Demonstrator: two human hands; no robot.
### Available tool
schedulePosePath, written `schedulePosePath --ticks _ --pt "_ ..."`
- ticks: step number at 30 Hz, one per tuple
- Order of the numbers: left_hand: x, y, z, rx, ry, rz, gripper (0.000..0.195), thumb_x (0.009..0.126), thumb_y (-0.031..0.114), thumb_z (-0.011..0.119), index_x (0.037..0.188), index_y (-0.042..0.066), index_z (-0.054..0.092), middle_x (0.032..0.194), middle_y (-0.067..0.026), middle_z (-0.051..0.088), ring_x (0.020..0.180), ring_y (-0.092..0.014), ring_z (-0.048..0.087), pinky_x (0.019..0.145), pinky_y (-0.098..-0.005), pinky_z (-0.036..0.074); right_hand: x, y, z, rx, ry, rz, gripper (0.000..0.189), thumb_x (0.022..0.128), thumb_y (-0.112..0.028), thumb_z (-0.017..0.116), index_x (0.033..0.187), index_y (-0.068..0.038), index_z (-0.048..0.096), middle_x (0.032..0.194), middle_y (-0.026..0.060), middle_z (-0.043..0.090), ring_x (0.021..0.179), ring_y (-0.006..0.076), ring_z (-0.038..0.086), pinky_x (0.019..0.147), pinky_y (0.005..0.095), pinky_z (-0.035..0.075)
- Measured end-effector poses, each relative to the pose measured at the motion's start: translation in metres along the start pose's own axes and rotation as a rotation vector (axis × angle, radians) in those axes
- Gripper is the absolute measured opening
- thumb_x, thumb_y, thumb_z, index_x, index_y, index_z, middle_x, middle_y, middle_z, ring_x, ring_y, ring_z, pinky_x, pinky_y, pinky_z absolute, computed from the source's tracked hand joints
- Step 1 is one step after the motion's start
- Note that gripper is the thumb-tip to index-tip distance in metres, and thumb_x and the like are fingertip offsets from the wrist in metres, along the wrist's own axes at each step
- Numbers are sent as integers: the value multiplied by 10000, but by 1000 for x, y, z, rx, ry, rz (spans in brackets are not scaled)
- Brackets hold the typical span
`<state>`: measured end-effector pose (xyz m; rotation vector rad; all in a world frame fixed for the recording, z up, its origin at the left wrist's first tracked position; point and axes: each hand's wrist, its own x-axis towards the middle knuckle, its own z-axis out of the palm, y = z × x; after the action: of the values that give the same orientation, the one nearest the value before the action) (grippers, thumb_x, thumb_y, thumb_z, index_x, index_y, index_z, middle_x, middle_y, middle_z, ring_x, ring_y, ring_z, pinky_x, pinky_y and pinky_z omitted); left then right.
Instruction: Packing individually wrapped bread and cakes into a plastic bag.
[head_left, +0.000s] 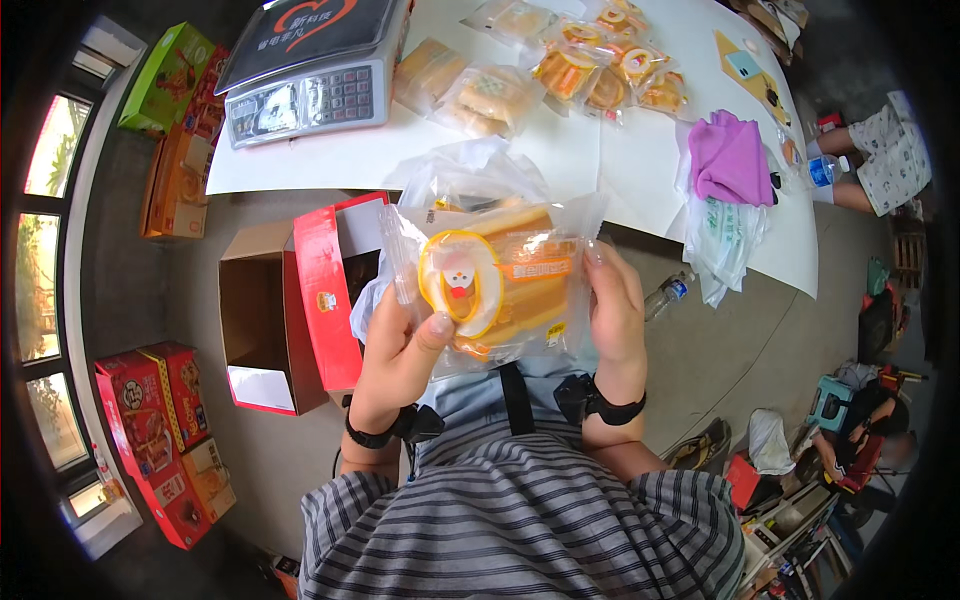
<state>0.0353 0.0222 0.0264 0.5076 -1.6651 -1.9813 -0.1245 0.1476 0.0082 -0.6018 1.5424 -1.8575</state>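
Observation:
Between my two hands is a clear plastic packet of yellow bread or cake (536, 300), printed with a white chick and an orange band. My left hand (405, 352) grips its left side, thumb across the front. The fingers of my right hand (616, 307) are at its right edge. Just behind the packet, partly hidden by it, a translucent plastic bag (472, 176) spreads at the table's front edge. Farther back on the white table (300, 169) lie several similar chick-printed packets (570, 71) and a plainer clear packet of bread (487, 97).
A digital weighing scale (307, 97) stands at the table's back left. At the right are a purple cloth (727, 157) and a plastic bag (724, 240). Open cartons (259, 315) stand on the floor at left; a plastic bottle (667, 295) lies right. Another person (862, 427) sits at lower right.

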Motion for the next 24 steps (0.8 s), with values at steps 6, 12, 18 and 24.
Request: schedulePosePath --ticks 6,12,18,24 --pt "0 -4 -2 -100 182 -75 393 894 196 477 1205 -27 387 1058 -70 533 923 -113 522 812 -246 409 4 -7 0 82 11 61 313 897 -158 426 1132 42 479 955 67 566 808 104 508 703 222 397" --pt "0 2 -11 -254 167 -189 373 874 167 505 1184 -27 434 1033 -70 557 916 -106 528 797 -236 411 10 -21 6 -647 23 -712 526 683 -48 610 1190 -138 498 1259 151 411 1104 272 451 924 404 350" --pt "-1 11 -24 -331 -35 -443 376 892 259 389 1005 -85 492 745 -131 592 621 -176 576 669 -268 436 2 -34 3 -990 -330 -627 480 649 -135 666 1117 -135 560 1143 120 520 1045 286 498 951 478 318" --pt "7 5 -29 -183 -44 50 440 885 323 298 829 -64 502 489 -99 487 458 -143 453 570 -249 387 -15 -17 -6 -37 125 -59 335 835 -267 513 975 25 599 833 32 613 738 107 556 665 215 408"
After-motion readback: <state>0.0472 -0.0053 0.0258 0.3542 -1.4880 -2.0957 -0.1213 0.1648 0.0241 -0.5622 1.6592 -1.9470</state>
